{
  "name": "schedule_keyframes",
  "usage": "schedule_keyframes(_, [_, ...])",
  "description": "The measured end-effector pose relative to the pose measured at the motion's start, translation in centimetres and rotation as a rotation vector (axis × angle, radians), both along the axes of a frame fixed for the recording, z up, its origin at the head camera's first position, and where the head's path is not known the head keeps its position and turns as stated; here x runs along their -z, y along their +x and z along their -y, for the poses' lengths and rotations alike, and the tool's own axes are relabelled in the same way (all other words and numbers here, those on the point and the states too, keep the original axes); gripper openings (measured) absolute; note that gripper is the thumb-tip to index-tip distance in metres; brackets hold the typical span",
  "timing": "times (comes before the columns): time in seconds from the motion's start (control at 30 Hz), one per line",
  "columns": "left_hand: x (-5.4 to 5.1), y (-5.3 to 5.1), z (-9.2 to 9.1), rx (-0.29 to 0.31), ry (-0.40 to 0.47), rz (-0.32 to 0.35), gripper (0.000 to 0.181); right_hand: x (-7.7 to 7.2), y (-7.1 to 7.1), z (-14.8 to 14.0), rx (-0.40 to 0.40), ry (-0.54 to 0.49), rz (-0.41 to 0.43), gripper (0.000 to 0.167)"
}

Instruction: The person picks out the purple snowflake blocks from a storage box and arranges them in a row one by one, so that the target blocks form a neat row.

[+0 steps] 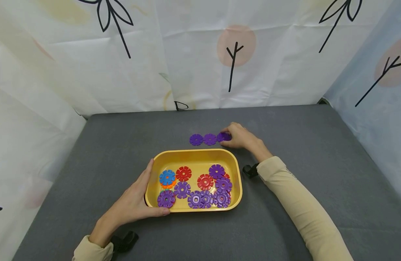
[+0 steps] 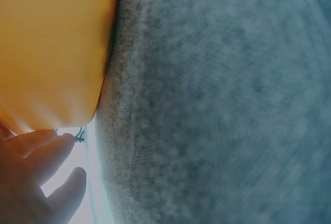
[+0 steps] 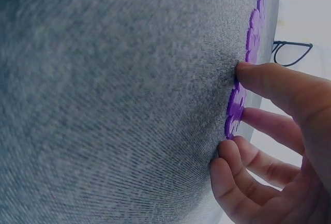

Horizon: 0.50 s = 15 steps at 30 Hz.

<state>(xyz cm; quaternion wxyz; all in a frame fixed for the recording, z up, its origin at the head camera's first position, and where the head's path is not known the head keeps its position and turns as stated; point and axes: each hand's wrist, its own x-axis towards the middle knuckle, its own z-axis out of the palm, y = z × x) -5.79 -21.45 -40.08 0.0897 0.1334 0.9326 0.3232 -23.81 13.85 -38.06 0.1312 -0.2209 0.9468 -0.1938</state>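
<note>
Three purple flower-shaped interlocking discs lie in a row on the grey table in the head view: a left disc [image 1: 196, 140], a middle disc [image 1: 209, 139] and a right disc [image 1: 223, 137]. My right hand [image 1: 242, 138] pinches the right disc, with thumb and fingertips at its edges; part of it is hidden under the fingers. A yellow tray [image 1: 193, 151] stands nearer to me. At its left end my left hand [image 1: 130, 203] holds it, thumb along the front rim and fingers along the left wall. In the left wrist view, fingers [image 2: 51, 157] lie by the tray's outer wall.
Inside the tray are several purple discs [image 1: 166, 198], red discs [image 1: 183, 173] and a blue disc [image 1: 167, 177] over an orange one. The grey table [image 1: 301, 145] reaches back to a white printed cloth [image 1: 193, 65]. Both wrists wear black straps.
</note>
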Motion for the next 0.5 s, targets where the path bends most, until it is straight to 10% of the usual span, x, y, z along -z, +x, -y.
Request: schedule_keyframes(0.5, [0.04, -0.05, 0.02, 0.002, 0.002, 0.007, 0.142, 0.15, 0.23, 0.44, -0.022, 0.012, 0.004, 0.048])
